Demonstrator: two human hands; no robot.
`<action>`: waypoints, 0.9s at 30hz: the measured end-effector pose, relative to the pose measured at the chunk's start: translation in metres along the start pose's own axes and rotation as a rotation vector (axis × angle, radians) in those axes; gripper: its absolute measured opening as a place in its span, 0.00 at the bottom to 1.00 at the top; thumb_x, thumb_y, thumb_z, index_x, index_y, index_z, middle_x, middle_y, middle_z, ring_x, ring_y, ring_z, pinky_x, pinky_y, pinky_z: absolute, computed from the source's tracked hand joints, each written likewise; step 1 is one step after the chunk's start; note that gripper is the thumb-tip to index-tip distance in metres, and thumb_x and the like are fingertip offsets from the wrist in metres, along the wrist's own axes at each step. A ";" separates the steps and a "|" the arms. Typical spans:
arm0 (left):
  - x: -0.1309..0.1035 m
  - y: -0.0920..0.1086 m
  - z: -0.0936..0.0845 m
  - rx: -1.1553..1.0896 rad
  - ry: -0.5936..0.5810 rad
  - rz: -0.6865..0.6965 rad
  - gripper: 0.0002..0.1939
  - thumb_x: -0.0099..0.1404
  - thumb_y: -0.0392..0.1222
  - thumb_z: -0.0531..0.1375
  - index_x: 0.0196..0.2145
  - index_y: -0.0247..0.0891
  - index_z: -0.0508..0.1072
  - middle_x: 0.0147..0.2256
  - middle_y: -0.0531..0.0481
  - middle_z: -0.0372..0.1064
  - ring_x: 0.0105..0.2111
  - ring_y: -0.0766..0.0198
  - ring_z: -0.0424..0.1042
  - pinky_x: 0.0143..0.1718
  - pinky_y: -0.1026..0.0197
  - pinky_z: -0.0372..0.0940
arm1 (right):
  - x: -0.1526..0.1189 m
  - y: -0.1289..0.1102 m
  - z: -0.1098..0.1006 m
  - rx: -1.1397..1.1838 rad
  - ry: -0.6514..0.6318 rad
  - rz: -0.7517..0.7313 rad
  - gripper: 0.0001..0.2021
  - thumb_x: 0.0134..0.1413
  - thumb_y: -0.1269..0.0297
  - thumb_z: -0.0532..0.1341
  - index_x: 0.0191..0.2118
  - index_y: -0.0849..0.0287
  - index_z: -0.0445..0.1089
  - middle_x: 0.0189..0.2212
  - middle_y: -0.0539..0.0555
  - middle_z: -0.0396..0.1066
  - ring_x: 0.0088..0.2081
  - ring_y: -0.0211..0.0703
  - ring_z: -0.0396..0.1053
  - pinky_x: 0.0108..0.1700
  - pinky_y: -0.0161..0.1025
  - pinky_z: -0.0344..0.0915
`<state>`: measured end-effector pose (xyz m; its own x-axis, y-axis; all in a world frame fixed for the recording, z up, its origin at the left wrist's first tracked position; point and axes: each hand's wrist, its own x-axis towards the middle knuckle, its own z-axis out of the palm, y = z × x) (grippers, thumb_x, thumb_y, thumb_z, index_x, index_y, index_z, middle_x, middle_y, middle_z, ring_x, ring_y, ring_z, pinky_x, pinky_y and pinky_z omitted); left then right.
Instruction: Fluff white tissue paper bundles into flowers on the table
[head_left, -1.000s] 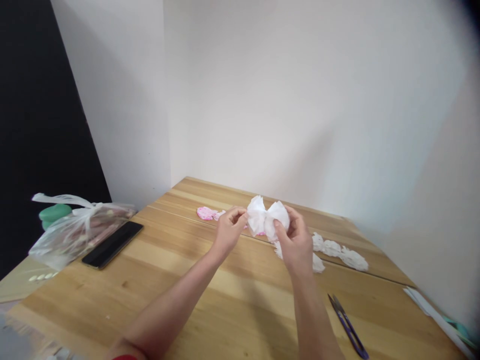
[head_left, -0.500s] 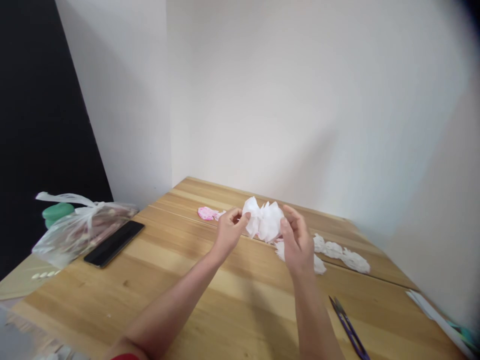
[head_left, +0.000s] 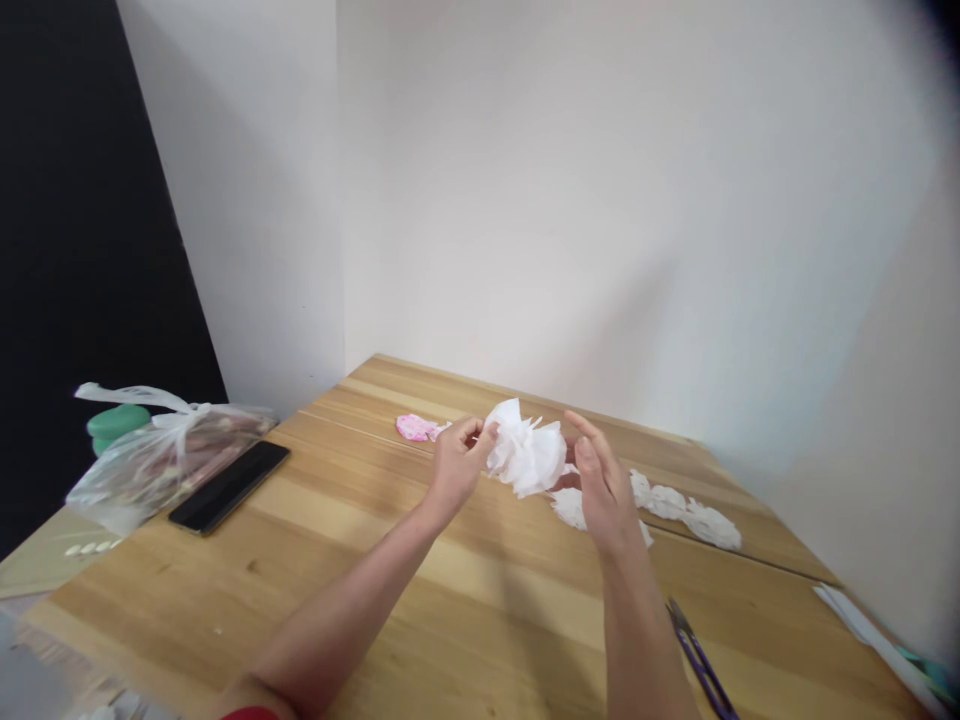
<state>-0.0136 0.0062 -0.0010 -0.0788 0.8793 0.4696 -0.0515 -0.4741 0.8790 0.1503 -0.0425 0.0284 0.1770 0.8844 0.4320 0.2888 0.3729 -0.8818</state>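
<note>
A white ruffled tissue-paper flower is held above the wooden table. My left hand pinches its left side between thumb and fingers. Just right of it, my right hand has its fingers apart and appears clear of the paper. Behind and below my right hand lie white ruffled paper pieces, partly hidden by it. More white paper pieces rest in a row farther right. Past my left hand sits a pink ruffled paper piece.
Purple-handled thread snips lie at the front right. On the left are a black phone and a tied plastic bag beside a green round object. White strips lie along the right edge. Walls stand behind the table.
My right hand has let go of the flower's right side and moved slightly right, its fingers opening. The flower's right side has dipped and turned while my left hand keeps its pinch.
</note>
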 end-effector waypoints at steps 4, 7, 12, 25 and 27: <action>-0.001 0.001 -0.002 0.132 0.106 0.136 0.17 0.62 0.45 0.55 0.19 0.36 0.62 0.21 0.54 0.59 0.25 0.69 0.59 0.28 0.65 0.55 | -0.002 -0.003 0.003 -0.019 -0.080 0.002 0.30 0.54 0.48 0.57 0.60 0.54 0.57 0.42 0.57 0.72 0.35 0.45 0.71 0.29 0.38 0.70; -0.003 0.002 -0.002 0.175 0.115 0.187 0.15 0.63 0.45 0.55 0.20 0.37 0.65 0.23 0.52 0.63 0.26 0.67 0.62 0.29 0.65 0.57 | -0.002 -0.001 0.008 -0.017 -0.124 0.004 0.31 0.52 0.53 0.60 0.60 0.54 0.56 0.46 0.58 0.70 0.40 0.47 0.71 0.32 0.39 0.71; -0.006 0.007 -0.001 0.166 -0.030 0.261 0.13 0.63 0.46 0.55 0.25 0.37 0.70 0.32 0.47 0.71 0.35 0.63 0.68 0.37 0.62 0.62 | -0.001 0.006 0.009 -0.228 0.001 -0.030 0.25 0.50 0.63 0.58 0.56 0.54 0.64 0.38 0.53 0.74 0.30 0.41 0.68 0.32 0.39 0.67; 0.003 0.008 -0.002 -0.190 -0.180 -0.161 0.12 0.59 0.47 0.58 0.29 0.34 0.73 0.30 0.47 0.72 0.31 0.66 0.69 0.34 0.64 0.64 | 0.015 0.013 0.001 0.577 -0.069 0.154 0.19 0.53 0.50 0.56 0.48 0.50 0.70 0.47 0.55 0.73 0.42 0.49 0.71 0.35 0.44 0.70; 0.000 0.012 0.000 -0.176 -0.230 -0.133 0.12 0.59 0.47 0.58 0.30 0.34 0.74 0.31 0.47 0.73 0.32 0.65 0.69 0.35 0.63 0.64 | 0.015 0.013 0.002 0.582 -0.042 0.180 0.17 0.50 0.51 0.59 0.45 0.51 0.71 0.45 0.55 0.74 0.39 0.48 0.72 0.33 0.43 0.70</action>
<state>-0.0140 0.0007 0.0099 0.1659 0.9120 0.3752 -0.2193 -0.3368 0.9157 0.1548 -0.0240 0.0231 0.1345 0.9538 0.2687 -0.3063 0.2979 -0.9041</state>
